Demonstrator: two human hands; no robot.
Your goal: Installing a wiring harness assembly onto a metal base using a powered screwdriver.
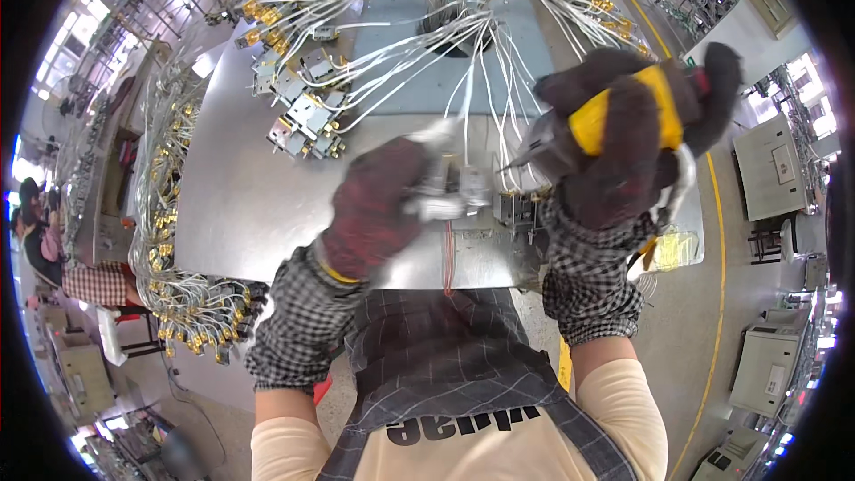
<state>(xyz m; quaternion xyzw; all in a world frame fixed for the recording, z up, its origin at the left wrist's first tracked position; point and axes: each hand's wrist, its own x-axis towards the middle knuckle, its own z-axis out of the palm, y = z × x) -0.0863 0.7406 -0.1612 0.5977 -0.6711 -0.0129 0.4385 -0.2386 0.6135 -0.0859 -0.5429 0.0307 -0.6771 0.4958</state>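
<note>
My right hand (pixel 614 134), in a dark glove, is closed round a yellow-and-black power driver (pixel 588 125). The driver's narrow tip points left, towards my other hand. My left hand (pixel 383 200) wears a dark red glove with white fingertips. Its fingers close on a small metal connector housing (pixel 474 187), blurred by motion, at the ends of white wires (pixel 485 62). Another metal connector block (pixel 518 212) lies on the steel table by my right wrist. Several silver connector housings (pixel 310 116) are grouped to the left of my left hand.
White wires fan out from a dark opening in a grey-blue panel (pixel 392 80) to yellow-tipped connectors (pixel 263 13). The steel table (pixel 232 196) ends close to my waist. Wire harnesses (pixel 165 232) hang along its left side. A clear box (pixel 674 249) sits at the right edge. A person (pixel 44 232) is far left.
</note>
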